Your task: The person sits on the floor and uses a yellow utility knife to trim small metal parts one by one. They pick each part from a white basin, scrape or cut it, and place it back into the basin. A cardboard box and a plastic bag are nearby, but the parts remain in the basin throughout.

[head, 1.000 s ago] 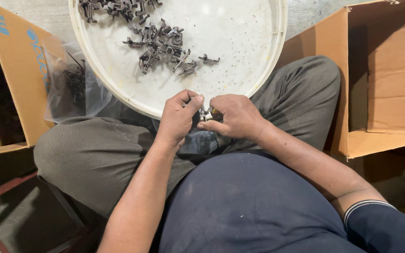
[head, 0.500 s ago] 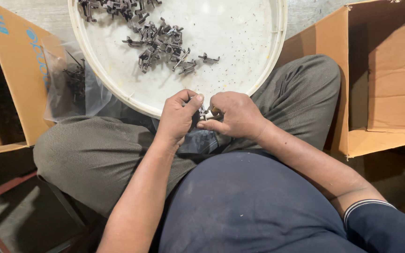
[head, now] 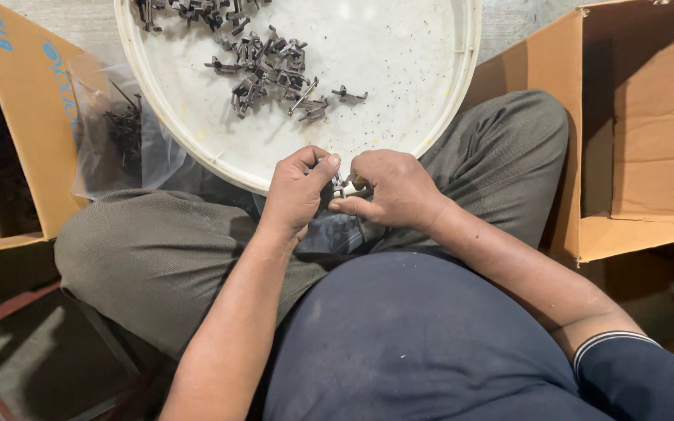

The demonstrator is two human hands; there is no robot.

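- Hands meet just below the near rim of a round white tray (head: 446, 117), over the lap of a person who sits cross-legged in olive-grey trousers (head: 142, 257) and a dark blue shirt (head: 423, 343).
- The left hand (head: 296, 195) is curled closed, thumb pressed against the bent forefinger, pinching a small dark metal part (head: 342, 185) from its left side.
- The right hand (head: 391, 189) is likewise clenched, fingertips gripping the same small part from the right; both hands touch at the piece, which shows only as a sliver between the thumbs, so its shape cannot be told.
- A loose heap of similar dark metal clips (head: 263, 66) lies in the tray's upper middle, well apart from the hands; a few stray pieces (head: 349, 95) lie nearer the hands on the bare white floor of the tray, and more clips (head: 189, 9) sit at the top edge of the view.
- A clear plastic bag (head: 111, 132) with more dark pieces inside rests beside the tray on the left, against the knee.
- An open cardboard box (head: 649, 125) stands to the right of the right knee, its inside in shadow.
- Another cardboard flap (head: 25, 117) with blue print leans at the left edge.
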